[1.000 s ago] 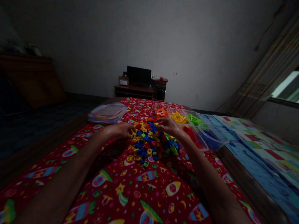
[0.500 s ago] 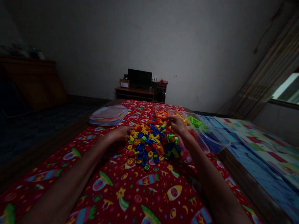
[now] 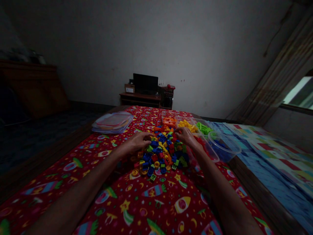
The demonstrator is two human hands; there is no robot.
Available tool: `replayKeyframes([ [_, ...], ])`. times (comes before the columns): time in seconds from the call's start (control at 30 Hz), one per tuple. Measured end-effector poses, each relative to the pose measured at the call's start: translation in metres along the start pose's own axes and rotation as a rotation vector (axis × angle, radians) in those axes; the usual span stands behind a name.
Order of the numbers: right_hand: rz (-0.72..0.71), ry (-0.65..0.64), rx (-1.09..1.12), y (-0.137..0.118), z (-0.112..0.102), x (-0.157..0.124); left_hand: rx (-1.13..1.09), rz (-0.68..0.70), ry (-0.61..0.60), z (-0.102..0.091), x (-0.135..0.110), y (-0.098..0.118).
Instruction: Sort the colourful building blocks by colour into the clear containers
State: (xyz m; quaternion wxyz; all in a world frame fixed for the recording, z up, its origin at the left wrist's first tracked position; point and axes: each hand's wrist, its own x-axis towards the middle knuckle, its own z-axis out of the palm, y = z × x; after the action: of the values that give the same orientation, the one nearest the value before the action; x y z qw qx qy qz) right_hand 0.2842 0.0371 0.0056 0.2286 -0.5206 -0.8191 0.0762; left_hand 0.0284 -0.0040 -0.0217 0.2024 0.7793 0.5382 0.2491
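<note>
Head view: a red cloth printed with rockets point(image 3: 156, 202) covers the table point(image 3: 254, 187); a stack of clear lids point(image 3: 112, 121) lies at 10 o'clock from the pile, well apart from it. A row of clear tubs curves from 12 to 3 o'clock around the pile: orange pieces point(image 3: 169, 121), yellow pieces point(image 3: 187, 125), green pieces point(image 3: 204, 128), then a tub of red pieces point(image 3: 207, 148) just beside the right wrist, and a round tub of blue pieces point(image 3: 225, 147) at the table's edge. A patchwork cloth point(image 3: 269, 153) lies at 3 o'clock; a low desk with a dark screen point(image 3: 145, 84) stands against the far wall at 12 o'clock.

The pile of small plastic blocks point(image 3: 161, 153) sits mid-table between both forearms, a loose heap of blue, red, yellow, green and orange, with a few strays at 6 o'clock. The left hand point(image 3: 135, 142) rests on its 9 o'clock edge, fingers curled over blocks; the right hand point(image 3: 186, 136) dips in at 1 o'clock, fingers bent down; whether either grips a block I cannot tell in this dim light.
</note>
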Motion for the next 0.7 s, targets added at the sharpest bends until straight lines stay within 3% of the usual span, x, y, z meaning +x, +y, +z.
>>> replayKeyframes([
  [0.1,-0.006,-0.026,-0.090,0.004,-0.002,0.010,-0.025,-0.009,0.098,-0.007,-0.001,0.004],
  [0.23,-0.066,-0.177,-0.296,0.011,-0.004,0.040,0.085,-0.078,0.220,-0.013,-0.004,-0.008],
  [0.37,-0.139,-0.268,-0.347,0.015,0.004,0.067,0.232,-0.119,0.322,0.007,-0.005,-0.034],
  [0.53,-0.220,-0.333,-0.400,0.014,0.018,0.070,0.276,-0.020,0.192,0.037,-0.002,-0.058],
  [0.7,-0.226,-0.303,-0.428,0.013,0.014,0.063,0.311,0.007,0.161,0.041,-0.001,-0.063],
])
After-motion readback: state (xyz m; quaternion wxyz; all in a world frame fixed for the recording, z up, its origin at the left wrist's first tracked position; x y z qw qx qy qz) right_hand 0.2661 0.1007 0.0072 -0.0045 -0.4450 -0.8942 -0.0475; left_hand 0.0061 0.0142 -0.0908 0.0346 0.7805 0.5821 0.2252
